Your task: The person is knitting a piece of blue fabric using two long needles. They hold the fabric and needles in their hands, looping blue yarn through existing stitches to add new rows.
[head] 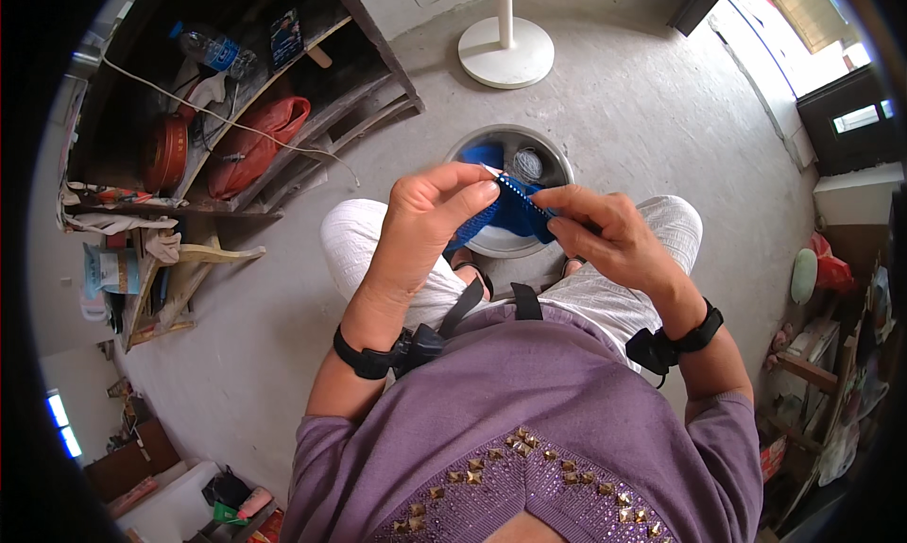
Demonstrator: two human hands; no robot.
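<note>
A blue knitted piece (471, 230) is stretched between my two hands, above a metal basin (567, 166) on the floor. A row of white dots, perhaps stitches on a needle, runs along its upper edge. My left hand (439, 203) pinches the left end of that edge, where a small pale tip pokes out between thumb and index finger. The right end is gripped by my right hand (602, 231), thumb below and fingers above. Inside the basin lie a grey yarn ball (526, 165) and more blue material (483, 153). Any needle under my fingers is hidden.
Beyond the basin stands a white round pedestal base (506, 53). A dark wooden cabinet (386, 54) at left holds a plastic bottle (212, 49) and a red plastic bag (262, 143); a cord (248, 129) hangs across it. Wooden shelving (808, 373) stands at right.
</note>
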